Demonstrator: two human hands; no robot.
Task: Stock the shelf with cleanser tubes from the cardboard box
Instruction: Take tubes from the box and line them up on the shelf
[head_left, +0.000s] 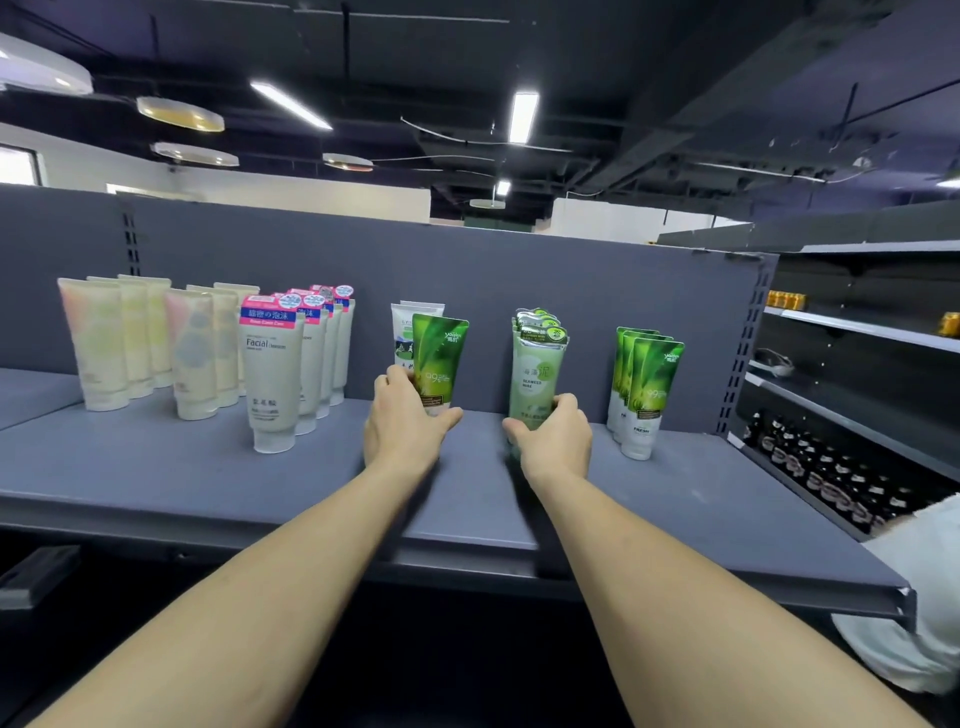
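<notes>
While both arms reach over the grey shelf (208, 467), the left hand (402, 423) grips a bright green tube (439, 364), hiding its cap. Right hand (556, 434) grips the front pale green tube (537, 374); tubes behind mostly hidden.

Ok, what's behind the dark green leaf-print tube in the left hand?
A white tube stands right behind the green leaf-print tube; its lower half is covered by that tube and the left hand.

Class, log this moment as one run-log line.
left hand: holds dark green tube | right hand: holds pale green seaweed tube | both tubes upright on shelf
</notes>
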